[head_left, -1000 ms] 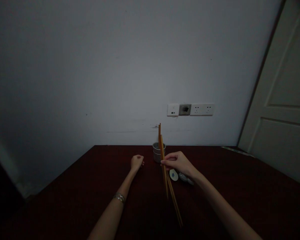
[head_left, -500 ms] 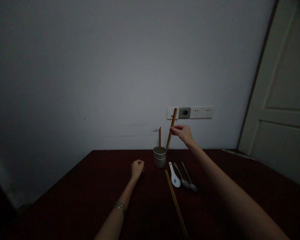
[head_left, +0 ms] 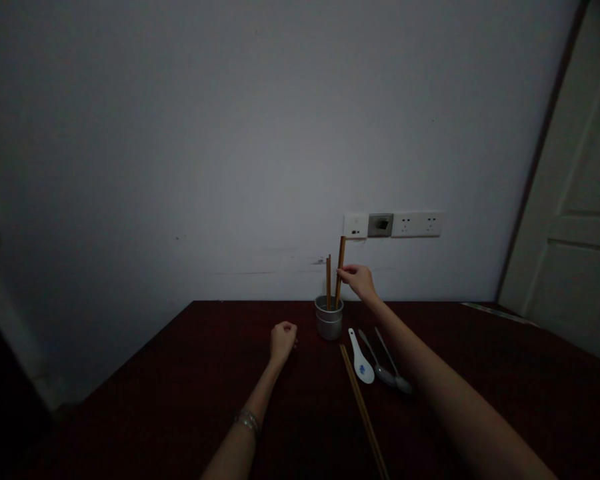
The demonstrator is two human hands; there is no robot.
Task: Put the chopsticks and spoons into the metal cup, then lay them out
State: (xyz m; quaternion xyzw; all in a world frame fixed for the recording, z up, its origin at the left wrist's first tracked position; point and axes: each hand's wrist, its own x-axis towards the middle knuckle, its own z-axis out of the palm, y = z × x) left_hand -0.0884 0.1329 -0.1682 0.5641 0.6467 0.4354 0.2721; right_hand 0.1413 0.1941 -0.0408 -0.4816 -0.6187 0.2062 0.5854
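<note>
So my right hand [head_left: 359, 280] is up at the silver-grey, round metal cup [head_left: 329, 327], with the fingers [head_left: 346, 270] pinched nearly closed around a bunch of slim brown wooden chopsticks [head_left: 341, 252]. Their lower ends are at the cup's mouth, on its right side, and look to be inside the rim. It's pretty dim in here, so I honestly can't tell if they touch the bottom.

What could bite me: if I relax the pinch while the tips are only caught on the rim, I'd expect them to flop outward onto the tabletop [head_left: 180, 380]. Pushing sideways could knock the other upright wooden chopsticks [head_left: 329, 283] in the cup, and since the cup looks light and nobody's steadying it, a hard lean might tip it. Dropping my forearm too early could also drag it across the two dull metal spoons [head_left: 384, 377], which lie beside the white ceramic spoon with a blue mark [head_left: 363, 369].

Pose-wise, my right arm reaches long and diagonal from the lower right, wrist raised, the bunch leaning slightly right. My left hand [head_left: 283, 341] sits left of the cup, apart from it, loosely curled with nothing visible in it. The loose wooden chopsticks [head_left: 364, 413] lie slanting toward me.
</note>
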